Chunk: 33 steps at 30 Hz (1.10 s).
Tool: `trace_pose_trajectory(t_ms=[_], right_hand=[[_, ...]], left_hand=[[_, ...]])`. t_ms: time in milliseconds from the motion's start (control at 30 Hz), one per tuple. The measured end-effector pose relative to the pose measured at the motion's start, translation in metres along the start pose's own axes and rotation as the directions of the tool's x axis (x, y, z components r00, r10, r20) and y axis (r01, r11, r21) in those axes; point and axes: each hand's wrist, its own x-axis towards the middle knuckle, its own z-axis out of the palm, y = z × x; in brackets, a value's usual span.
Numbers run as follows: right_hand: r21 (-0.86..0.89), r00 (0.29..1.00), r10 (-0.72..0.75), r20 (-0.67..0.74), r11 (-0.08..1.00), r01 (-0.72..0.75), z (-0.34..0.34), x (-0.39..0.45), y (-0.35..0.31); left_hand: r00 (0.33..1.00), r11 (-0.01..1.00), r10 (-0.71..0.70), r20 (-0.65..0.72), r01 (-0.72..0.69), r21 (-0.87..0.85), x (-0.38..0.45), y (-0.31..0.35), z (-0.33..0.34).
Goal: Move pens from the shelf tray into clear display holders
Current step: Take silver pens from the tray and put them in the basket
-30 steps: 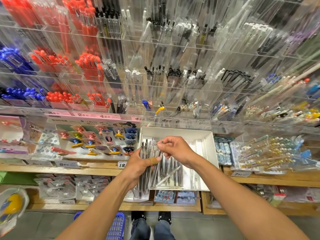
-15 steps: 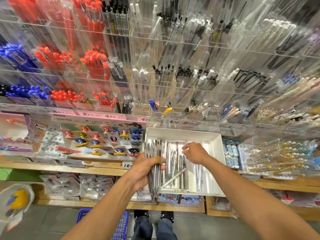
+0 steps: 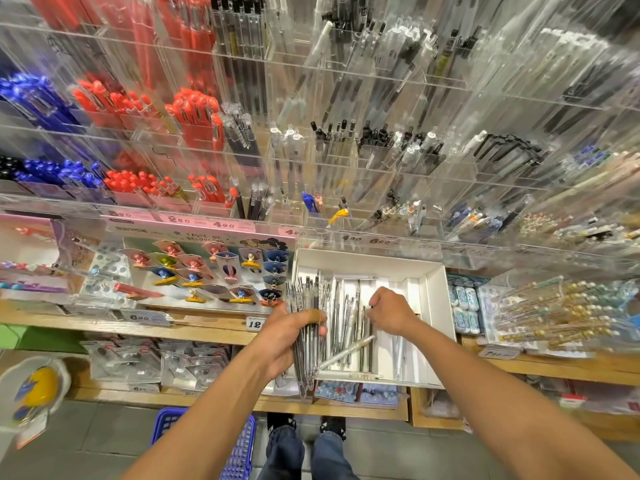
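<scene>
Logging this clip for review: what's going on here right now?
A person is restocking a pen display. The left hand grips a bundle of clear-barrelled pens beside the white shelf tray. The right hand reaches into the tray, fingers curled down onto the loose pens lying there. The clear display holders stand above; nothing is going into them yet.

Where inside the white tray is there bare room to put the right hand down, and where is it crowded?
Bare floor shows in the white tray along its right wall and its far wall. The middle is crowded with loose pens, where the right hand reaches. The left hand grips a bundle of pens over the tray's left edge.
</scene>
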Motion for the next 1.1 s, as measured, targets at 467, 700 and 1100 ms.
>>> trace_pose_trajectory(t_ms=[467,700,1100], right_hand=[[0.632,0.907,-0.417,0.064,0.72,0.287,-0.046,-0.07,-0.083],[0.694,0.904,-0.428,-0.008,0.649,0.313,-0.022,-0.075,-0.094],[-0.318,0.992,0.127,-0.017,0.94,-0.125,0.014,-0.021,-0.03]], left_hand=[[0.999,1.0,0.003,0.035,-0.004,0.019,-0.006,0.002,0.016],[0.996,0.999,-0.03,0.079,0.029,0.023,-0.011,0.0,0.018],[0.996,0.998,-0.047,0.071,0.043,0.056,-0.008,-0.001,0.005]])
